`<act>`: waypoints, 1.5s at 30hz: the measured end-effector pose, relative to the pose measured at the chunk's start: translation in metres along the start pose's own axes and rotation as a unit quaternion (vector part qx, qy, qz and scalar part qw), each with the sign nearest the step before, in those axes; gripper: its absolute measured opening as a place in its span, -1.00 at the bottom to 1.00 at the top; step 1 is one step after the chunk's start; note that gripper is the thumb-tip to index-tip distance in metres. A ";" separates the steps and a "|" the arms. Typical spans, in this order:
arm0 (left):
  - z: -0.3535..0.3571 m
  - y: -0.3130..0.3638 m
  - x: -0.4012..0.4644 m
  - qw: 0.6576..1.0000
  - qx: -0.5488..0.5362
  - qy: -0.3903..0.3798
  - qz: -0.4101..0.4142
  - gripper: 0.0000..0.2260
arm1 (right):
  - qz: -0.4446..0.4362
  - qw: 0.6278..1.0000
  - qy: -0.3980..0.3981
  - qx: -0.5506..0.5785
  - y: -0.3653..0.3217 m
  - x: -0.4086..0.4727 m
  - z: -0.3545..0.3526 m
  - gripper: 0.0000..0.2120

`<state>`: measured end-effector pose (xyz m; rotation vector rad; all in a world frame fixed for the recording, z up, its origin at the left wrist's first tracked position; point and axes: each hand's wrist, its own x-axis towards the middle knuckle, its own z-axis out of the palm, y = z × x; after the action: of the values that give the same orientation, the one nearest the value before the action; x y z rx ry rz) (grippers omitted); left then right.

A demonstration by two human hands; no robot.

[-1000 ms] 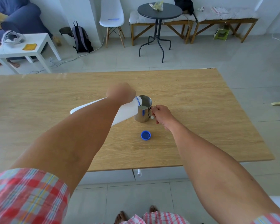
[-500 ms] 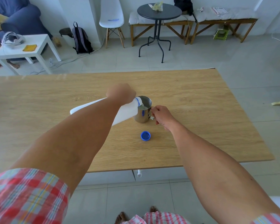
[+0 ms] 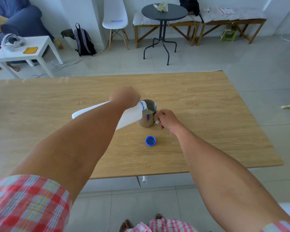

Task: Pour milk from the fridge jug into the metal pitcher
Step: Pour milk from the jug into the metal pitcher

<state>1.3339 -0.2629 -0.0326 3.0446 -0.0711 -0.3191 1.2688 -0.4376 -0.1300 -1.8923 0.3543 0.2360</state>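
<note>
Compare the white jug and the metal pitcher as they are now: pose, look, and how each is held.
The white jug is tipped nearly flat, its mouth over the rim; the metal pitcher stands upright on the wooden table.
The jug is white plastic with a blue neck ring; the pitcher is shiny steel.
The left hand wraps the jug's body; the right hand has its grip on the pitcher's handle.
Both are open-topped, and milk shows in the pitcher.
</note>
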 end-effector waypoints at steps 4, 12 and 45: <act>0.000 0.000 0.000 1.000 0.004 0.001 0.001 -0.77 | 0.001 1.000 -0.003 0.000 0.001 0.000 0.000 -0.63; -0.001 0.001 -0.001 1.000 0.005 0.000 0.003 -0.77 | 0.003 1.000 -0.004 -0.001 0.001 0.001 0.000 -0.64; -0.001 0.000 -0.001 1.000 0.007 0.000 0.005 -0.75 | 0.007 1.000 -0.004 0.006 0.001 0.001 0.000 -0.65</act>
<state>1.3335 -0.2627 -0.0312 3.0577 -0.0905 -0.3191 1.2694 -0.4380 -0.1307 -1.8765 0.3638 0.2494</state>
